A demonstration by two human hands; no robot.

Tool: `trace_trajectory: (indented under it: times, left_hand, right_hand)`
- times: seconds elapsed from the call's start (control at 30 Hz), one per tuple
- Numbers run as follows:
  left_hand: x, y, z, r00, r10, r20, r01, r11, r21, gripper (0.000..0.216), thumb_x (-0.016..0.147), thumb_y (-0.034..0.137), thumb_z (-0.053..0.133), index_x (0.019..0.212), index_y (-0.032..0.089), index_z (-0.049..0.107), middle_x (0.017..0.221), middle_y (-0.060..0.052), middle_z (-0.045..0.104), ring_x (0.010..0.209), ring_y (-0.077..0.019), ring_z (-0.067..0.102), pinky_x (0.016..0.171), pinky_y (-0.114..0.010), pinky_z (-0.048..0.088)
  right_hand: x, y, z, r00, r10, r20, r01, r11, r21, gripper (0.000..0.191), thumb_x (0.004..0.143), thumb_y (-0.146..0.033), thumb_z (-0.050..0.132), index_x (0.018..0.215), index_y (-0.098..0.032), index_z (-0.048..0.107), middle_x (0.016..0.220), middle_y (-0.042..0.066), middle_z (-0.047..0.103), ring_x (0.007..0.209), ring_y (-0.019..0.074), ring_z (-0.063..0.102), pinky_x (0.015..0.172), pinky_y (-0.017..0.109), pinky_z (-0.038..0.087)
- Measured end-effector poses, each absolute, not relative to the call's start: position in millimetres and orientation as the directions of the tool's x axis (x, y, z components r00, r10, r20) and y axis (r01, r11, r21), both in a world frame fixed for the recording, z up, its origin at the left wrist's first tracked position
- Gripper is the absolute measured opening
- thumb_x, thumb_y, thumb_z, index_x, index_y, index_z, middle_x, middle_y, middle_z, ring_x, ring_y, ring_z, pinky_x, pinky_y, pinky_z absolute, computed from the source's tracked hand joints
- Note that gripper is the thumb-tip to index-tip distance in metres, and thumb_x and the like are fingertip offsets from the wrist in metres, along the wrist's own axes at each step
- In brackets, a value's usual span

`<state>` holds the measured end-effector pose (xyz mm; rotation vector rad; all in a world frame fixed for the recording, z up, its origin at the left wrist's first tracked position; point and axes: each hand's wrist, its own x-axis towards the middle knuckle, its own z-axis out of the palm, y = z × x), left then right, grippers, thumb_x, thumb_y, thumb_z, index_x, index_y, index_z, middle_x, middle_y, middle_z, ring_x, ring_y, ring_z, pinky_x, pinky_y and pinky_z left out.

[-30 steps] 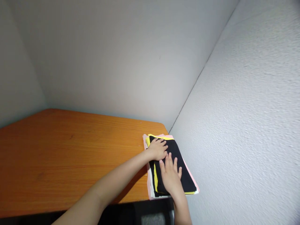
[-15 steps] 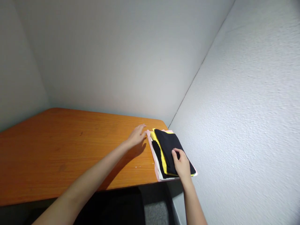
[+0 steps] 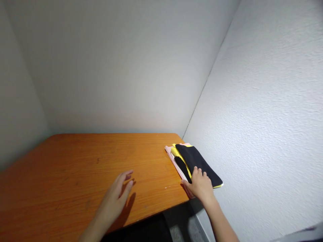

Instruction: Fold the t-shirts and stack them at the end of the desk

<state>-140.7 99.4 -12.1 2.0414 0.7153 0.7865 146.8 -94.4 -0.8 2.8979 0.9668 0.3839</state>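
A stack of folded cloths [image 3: 194, 160], black on top with yellow, white and pink layers below, lies at the right end of an orange wooden table [image 3: 75, 174], against the wall. My right hand [image 3: 200, 183] rests on the stack's near corner, fingers curled over the top and thumb at the edge. My left hand [image 3: 117, 193] hovers just above the bare tabletop near the front edge, fingers stretched out and apart, holding nothing.
A textured white wall [image 3: 264, 117] runs along the table's right side and a smooth grey wall [image 3: 121, 67] stands behind it. Below the table's front edge the floor is dark [image 3: 151, 232].
My left hand pulled back from the stack toward the table's front edge. My right hand slid to the stack's near corner. The view shifted so the stack appears farther right.
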Motion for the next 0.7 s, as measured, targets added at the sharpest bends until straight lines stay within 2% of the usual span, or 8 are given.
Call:
trace_trajectory:
  times: [0.1,0.17,0.33,0.43,0.57,0.7]
  left_hand:
    - [-141,82,-25,0.728,0.650,0.219,0.139,-0.452,0.881,0.039,0.095,0.044,0.042,0.128,0.024,0.051,0.130,-0.012,0.058,0.120,-0.0237,0.057,0.106,-0.043,0.042]
    - [-139,73,-28,0.774,0.598,0.206,0.104,-0.442,0.891,0.039,0.095,0.043,0.044,0.129,0.024,0.051,0.135,-0.011,0.055,0.123,-0.0230,0.055,0.109,-0.041,0.039]
    - [-137,60,-24,0.841,0.514,0.171,0.065,-0.410,0.910,0.039,0.095,0.041,0.045,0.129,0.025,0.052,0.138,-0.009,0.052,0.123,-0.0215,0.055,0.109,-0.036,0.040]
    - [-133,56,-22,0.871,0.462,0.165,0.020,-0.369,0.929,0.038,0.095,0.040,0.046,0.128,0.025,0.052,0.135,-0.009,0.054,0.121,-0.0206,0.055,0.108,-0.033,0.040]
    - [-119,47,-30,0.902,0.409,0.142,-0.049,-0.230,0.972,0.035,0.093,0.039,0.051,0.123,0.023,0.056,0.127,-0.009,0.059,0.118,-0.0206,0.057,0.105,-0.031,0.041]
    - [-93,36,-50,0.902,0.430,0.031,-0.058,0.049,0.997,0.042,0.089,0.044,0.055,0.123,0.019,0.057,0.131,-0.012,0.057,0.121,-0.0238,0.055,0.108,-0.033,0.038]
  right_hand:
    - [140,-72,6,0.811,0.538,0.232,0.495,-0.841,0.219,0.110,0.066,-0.061,0.075,0.141,0.008,0.031,0.114,0.035,0.055,0.099,0.0405,0.061,0.079,0.046,0.046]
    - [140,-63,8,0.804,0.536,0.257,0.474,-0.839,0.266,0.111,0.063,-0.052,0.082,0.141,0.007,0.029,0.107,0.032,0.058,0.093,0.0367,0.063,0.075,0.042,0.047]
    - [150,-64,11,0.748,0.621,0.237,0.557,-0.780,0.286,0.074,0.077,-0.034,0.072,0.133,0.000,0.039,0.096,0.021,0.062,0.083,0.0285,0.066,0.067,0.033,0.046]
    - [158,-67,21,0.748,0.631,0.207,0.575,-0.771,0.273,0.055,0.077,-0.025,0.067,0.123,-0.005,0.046,0.094,0.018,0.063,0.083,0.0273,0.067,0.066,0.031,0.044]
    - [167,-67,40,0.749,0.644,0.155,0.603,-0.759,0.245,0.046,0.077,-0.026,0.064,0.117,-0.009,0.049,0.093,0.016,0.066,0.088,0.0291,0.067,0.069,0.032,0.042]
    - [155,-62,58,0.740,0.664,0.111,0.631,-0.741,0.228,0.048,0.076,-0.033,0.064,0.114,-0.009,0.050,0.092,0.018,0.068,0.088,0.0317,0.067,0.069,0.034,0.042]
